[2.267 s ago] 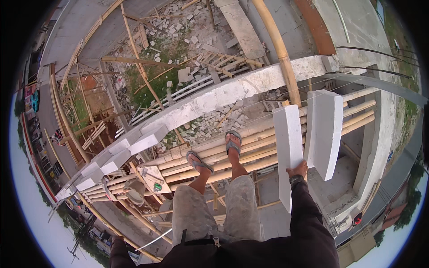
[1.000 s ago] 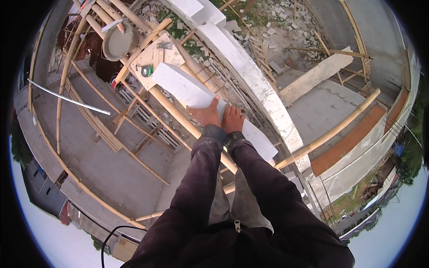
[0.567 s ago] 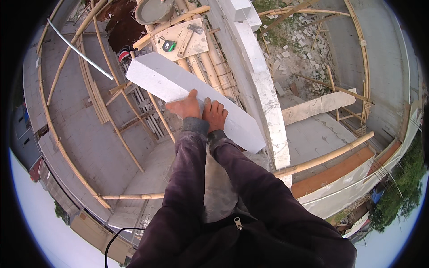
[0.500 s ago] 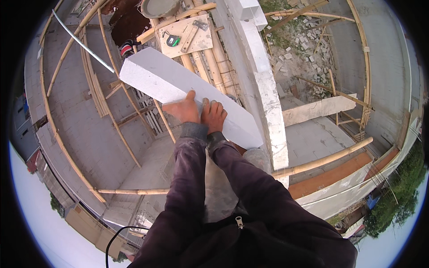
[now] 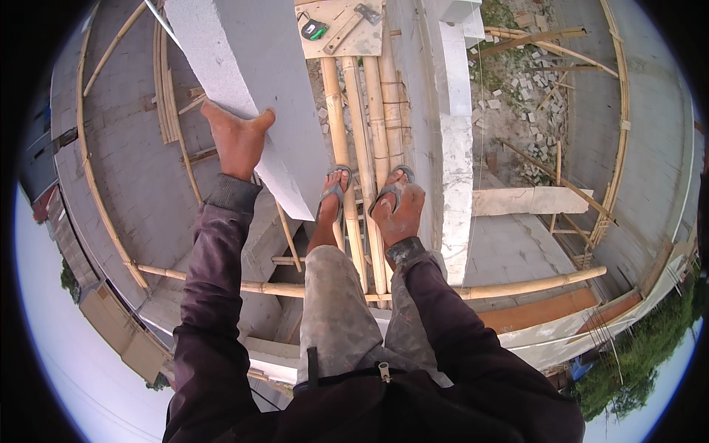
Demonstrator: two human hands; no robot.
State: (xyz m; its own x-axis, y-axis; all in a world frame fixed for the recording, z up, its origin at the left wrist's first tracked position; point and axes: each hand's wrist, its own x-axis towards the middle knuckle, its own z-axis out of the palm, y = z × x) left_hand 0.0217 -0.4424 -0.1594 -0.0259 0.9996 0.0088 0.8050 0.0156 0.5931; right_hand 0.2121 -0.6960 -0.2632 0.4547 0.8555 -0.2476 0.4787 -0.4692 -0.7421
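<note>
My left hand [image 5: 238,140] grips the near left edge of a long white lightweight concrete block [image 5: 214,66], with the thumb over its edge. The block slants from the upper left, and its near end hangs beside my left foot. My right hand [image 5: 399,215] is apart from the block, above my right sandal [image 5: 384,198]. Its back faces up and its fingers are mostly hidden beneath it, so I cannot make out whether it holds anything. Just to its right runs the top of a white block wall [image 5: 456,170].
I stand on bamboo poles [image 5: 357,111]. Ahead lies a board [image 5: 340,15] bearing a green-and-black tape measure [image 5: 313,29] and a wooden-handled tool [image 5: 347,31]. A bamboo rail [image 5: 532,283] crosses near me. Rubble [image 5: 528,111] lies below, beyond the wall.
My right hand has left the block and moved right and nearer. My left hand has shifted left along with the block, which now points more straight ahead. My feet have come into view.
</note>
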